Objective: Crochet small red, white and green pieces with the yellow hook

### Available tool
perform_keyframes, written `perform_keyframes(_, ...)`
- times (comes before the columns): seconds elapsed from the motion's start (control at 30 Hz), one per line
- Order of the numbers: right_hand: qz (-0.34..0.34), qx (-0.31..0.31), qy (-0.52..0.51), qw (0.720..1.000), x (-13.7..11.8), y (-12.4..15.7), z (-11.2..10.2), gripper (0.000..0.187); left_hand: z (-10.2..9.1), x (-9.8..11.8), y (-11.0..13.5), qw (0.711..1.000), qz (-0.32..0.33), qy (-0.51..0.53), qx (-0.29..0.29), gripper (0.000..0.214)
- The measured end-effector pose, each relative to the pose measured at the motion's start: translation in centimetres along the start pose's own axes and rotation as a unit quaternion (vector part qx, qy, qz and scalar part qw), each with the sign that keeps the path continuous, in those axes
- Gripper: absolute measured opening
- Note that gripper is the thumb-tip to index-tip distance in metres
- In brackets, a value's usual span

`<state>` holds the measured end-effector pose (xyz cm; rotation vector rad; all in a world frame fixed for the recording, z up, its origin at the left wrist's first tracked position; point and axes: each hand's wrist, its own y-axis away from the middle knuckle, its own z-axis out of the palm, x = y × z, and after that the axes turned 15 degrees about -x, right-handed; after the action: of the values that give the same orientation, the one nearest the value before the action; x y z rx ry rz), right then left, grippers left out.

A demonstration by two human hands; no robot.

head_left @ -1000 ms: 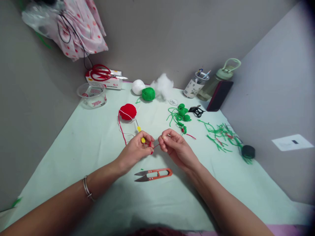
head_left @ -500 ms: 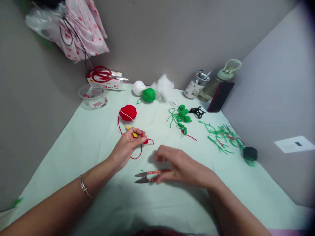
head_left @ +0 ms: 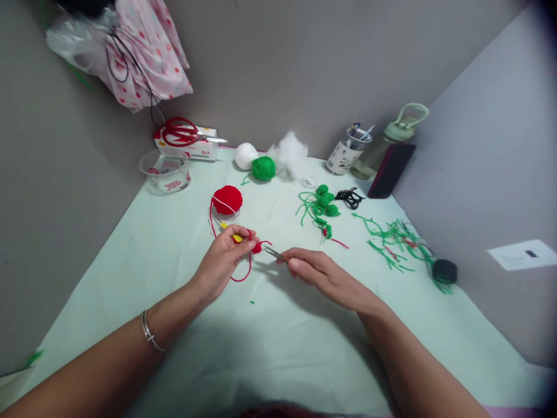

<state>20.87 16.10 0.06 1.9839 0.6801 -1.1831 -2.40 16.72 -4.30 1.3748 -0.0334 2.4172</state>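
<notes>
Between the fingertips of my left hand (head_left: 228, 249) is a small red crocheted piece (head_left: 256, 248), with a short red tail sticking out to the right. A yellow-handled crochet hook (head_left: 236, 238) is held in that same hand, its thin end pointing up and left. Red yarn loops below the fingers and also runs back to the red yarn ball (head_left: 227, 200). My right hand (head_left: 311, 270) is closed around thread snips (head_left: 275, 253); their blades point left, close to the red tail. Most of the snips' handles are hidden by the fingers.
Green crocheted pieces (head_left: 324, 200) and black small scissors (head_left: 350, 198) lie right of centre. Green yarn scraps (head_left: 395, 241) and a black roll (head_left: 444, 271) are farther right. Behind stand a plastic tub (head_left: 165, 174), green yarn ball (head_left: 263, 168), white stuffing (head_left: 290, 155) and bottle (head_left: 394, 139).
My right hand has picked the snips up off the table and brought them up to the red piece. The left hand has barely moved.
</notes>
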Motion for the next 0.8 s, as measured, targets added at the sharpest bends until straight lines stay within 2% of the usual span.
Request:
perform_keyframes(0.2,0.032,0.061,0.010,0.998,0.3,-0.9,0.5,0.045,0.2,0.0,0.3,1.000,0.005,-0.009,-0.008,0.033)
perform_keyframes(0.43,0.028,0.087,-0.011,0.996,0.4,-1.5,1.2,0.046,0.2,-0.9,0.4,0.998,0.015,-0.050,-0.032,0.030)
perform_keyframes(0.6,0.052,0.146,-0.022,0.988,1.2,-1.4,0.5,0.054,0.2,-0.8,0.5,0.998,0.004,-0.046,-0.044,0.029)
perform_keyframes(0.67,0.050,0.180,0.026,0.982,1.7,-1.2,-0.1,0.052,0.3,-0.6,0.5,0.998,0.001,-0.046,-0.040,0.030)
perform_keyframes(0.8,0.036,0.301,0.149,0.941,2.5,-1.1,-0.5,0.034,0.9,0.0,1.1,0.996,0.014,-0.065,-0.056,0.027)
